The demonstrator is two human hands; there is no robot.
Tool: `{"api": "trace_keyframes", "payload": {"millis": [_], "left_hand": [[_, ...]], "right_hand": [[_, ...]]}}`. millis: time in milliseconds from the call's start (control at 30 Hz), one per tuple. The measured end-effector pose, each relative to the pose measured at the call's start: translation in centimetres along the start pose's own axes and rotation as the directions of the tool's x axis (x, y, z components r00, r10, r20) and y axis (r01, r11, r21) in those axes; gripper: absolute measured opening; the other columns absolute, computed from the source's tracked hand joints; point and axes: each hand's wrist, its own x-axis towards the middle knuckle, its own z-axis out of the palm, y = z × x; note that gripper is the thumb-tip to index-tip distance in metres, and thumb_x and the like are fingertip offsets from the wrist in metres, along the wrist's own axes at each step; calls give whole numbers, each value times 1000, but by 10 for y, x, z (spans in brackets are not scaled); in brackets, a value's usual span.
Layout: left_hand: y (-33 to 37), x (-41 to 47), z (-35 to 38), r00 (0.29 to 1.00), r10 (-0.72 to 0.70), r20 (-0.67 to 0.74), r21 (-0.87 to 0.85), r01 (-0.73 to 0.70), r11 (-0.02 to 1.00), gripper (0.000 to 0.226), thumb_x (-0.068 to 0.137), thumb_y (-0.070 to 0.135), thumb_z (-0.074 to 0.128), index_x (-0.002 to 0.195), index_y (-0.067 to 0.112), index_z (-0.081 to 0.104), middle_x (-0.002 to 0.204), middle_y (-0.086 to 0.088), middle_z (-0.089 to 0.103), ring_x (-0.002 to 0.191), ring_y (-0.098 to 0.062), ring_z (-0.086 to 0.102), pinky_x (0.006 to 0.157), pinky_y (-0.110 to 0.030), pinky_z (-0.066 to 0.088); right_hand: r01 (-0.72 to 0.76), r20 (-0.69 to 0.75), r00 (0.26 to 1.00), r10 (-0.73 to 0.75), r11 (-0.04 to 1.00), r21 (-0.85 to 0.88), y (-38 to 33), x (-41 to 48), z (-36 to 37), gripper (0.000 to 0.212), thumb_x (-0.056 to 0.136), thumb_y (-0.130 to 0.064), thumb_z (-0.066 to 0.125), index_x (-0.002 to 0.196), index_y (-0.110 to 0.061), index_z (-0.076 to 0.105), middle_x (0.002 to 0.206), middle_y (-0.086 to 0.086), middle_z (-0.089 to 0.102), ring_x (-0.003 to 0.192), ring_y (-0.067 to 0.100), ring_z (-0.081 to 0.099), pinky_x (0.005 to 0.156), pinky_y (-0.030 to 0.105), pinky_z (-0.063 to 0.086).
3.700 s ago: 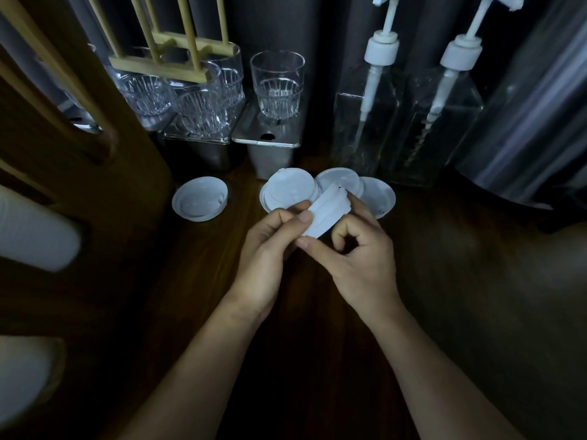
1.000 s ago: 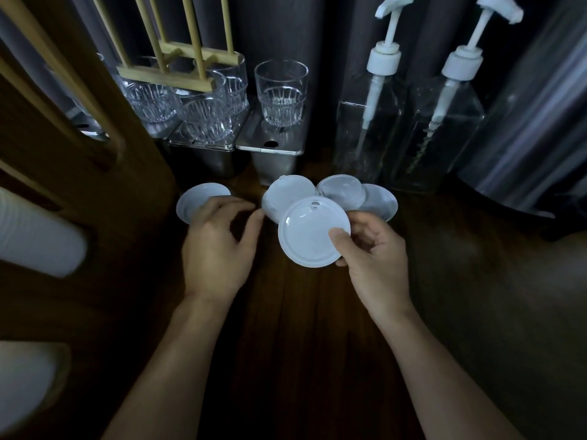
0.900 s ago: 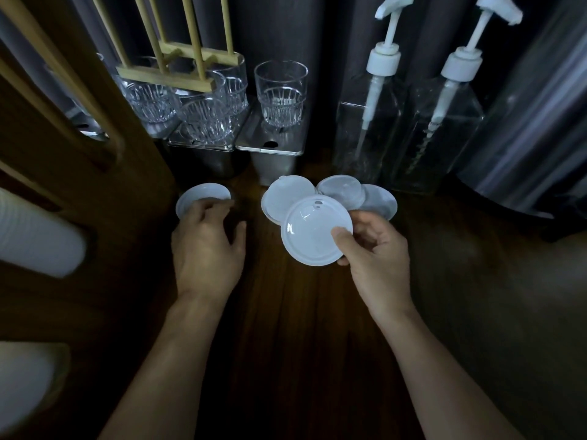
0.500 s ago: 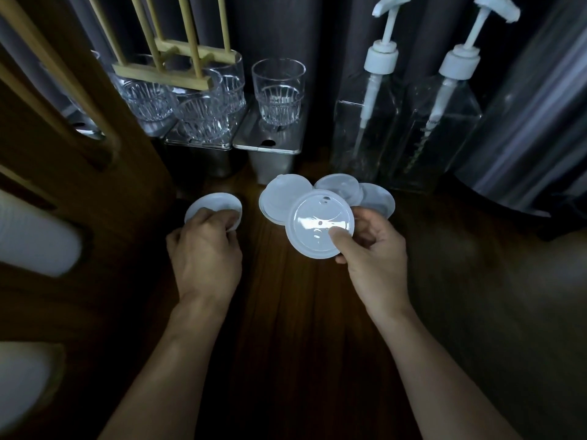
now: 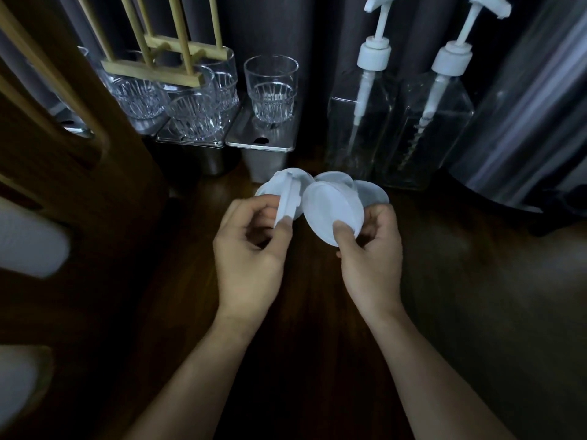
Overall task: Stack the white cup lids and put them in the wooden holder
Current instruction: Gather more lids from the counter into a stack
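Observation:
My left hand [image 5: 251, 252] pinches a white cup lid [image 5: 287, 203] held on edge, thumb on its lower rim. My right hand [image 5: 371, 252] holds a small stack of white lids [image 5: 330, 211], its flat face turned toward me, thumb on the lower rim. The two are close together above the dark wooden counter, a small gap between them. Behind them more white lids [image 5: 371, 193] lie on the counter, partly hidden. The wooden holder [image 5: 79, 160] stands at the left, with white stacks [image 5: 31, 239] showing through its openings.
Several ribbed glasses [image 5: 271, 87] stand on metal containers [image 5: 260, 144] at the back, behind a light wooden rack [image 5: 152, 71]. Two clear pump bottles [image 5: 362, 122] stand at the back right, next to a large steel vessel [image 5: 524, 122].
My left hand picked the lone lid off the counter at the left and brought it beside the stack. My right hand tilted its stack toward it.

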Motion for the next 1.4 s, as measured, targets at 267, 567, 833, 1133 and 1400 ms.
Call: {"api": "trace_keyframes", "payload": {"millis": [267, 567, 833, 1133, 1400], "left_hand": [[-2, -8, 8, 989, -45, 142, -166, 68, 984, 7, 91, 1, 76, 93, 6, 72, 98, -2, 77, 93, -9, 75, 84, -20, 56], [-6, -5, 4, 979, -119, 168, -336, 171, 926, 3, 89, 5, 74, 90, 7, 73, 89, 6, 77, 85, -6, 73, 84, -24, 57], [-14, -3, 0, 973, -74, 220, -438, 166, 883, 5, 83, 22, 79, 86, 17, 76, 90, -2, 76, 92, -20, 71, 86, -36, 55], [-13, -3, 0, 947, -79, 311, -501, 234, 833, 5, 83, 20, 75, 85, 16, 78, 91, 0, 77, 85, -13, 73, 75, -23, 57], [-11, -5, -1, 931, 1, 366, -394, 153, 906, 25, 94, 5, 65, 117, 0, 73, 112, -14, 79, 110, -29, 75, 96, -35, 59]], "right_hand": [[35, 160, 985, -57, 990, 136, -11, -4, -1, 26, 91, -17, 78, 107, -19, 59, 94, -14, 69, 87, 6, 69, 71, 19, 55], [-66, 372, 926, -60, 946, 316, -16, -5, -5, 62, 69, -25, 90, 118, -18, 52, 117, -12, 71, 113, 11, 70, 83, 22, 57], [-25, 389, 919, -62, 976, 215, -12, -5, -4, 71, 65, -37, 90, 120, -19, 48, 123, -12, 68, 124, 13, 64, 98, 33, 54], [19, 373, 921, -113, 969, 247, -12, -4, -3, 84, 70, -25, 91, 135, -21, 39, 138, -1, 59, 129, 23, 61, 104, 48, 54], [-53, 386, 919, -79, 946, 320, -17, -3, -5, 62, 83, -9, 81, 137, -12, 50, 120, -18, 71, 116, 6, 68, 89, 20, 55]]}}
